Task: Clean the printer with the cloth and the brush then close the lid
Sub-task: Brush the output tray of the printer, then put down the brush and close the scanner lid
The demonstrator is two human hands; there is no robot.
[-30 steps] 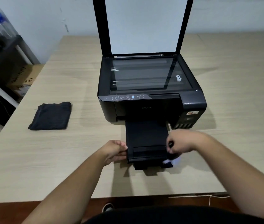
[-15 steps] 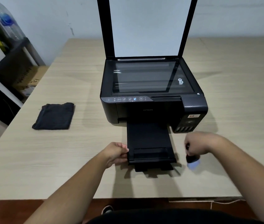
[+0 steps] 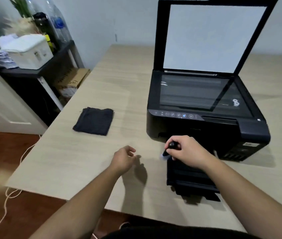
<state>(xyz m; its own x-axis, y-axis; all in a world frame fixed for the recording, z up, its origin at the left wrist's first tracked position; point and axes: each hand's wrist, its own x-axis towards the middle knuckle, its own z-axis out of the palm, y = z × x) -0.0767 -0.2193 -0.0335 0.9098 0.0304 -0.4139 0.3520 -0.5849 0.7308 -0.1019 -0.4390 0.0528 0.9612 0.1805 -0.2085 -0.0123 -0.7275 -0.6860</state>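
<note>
Printer [image 3: 205, 125] on table [image 3: 78, 163], lid [image 3: 214, 37] raised upright. Right hand [image 3: 188, 151] at printer's 6 o'clock, over output tray [image 3: 188, 178], fingers curled round brush [image 3: 171, 146]. Left hand [image 3: 124, 159] at right hand's 9 o'clock, fingers loosely curled, holding nothing. Cloth [image 3: 93, 121] folded, at left hand's 11 o'clock, well apart.

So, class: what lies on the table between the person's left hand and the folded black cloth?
Nothing. In the head view, only bare tabletop shows between the left hand and the cloth.
</note>
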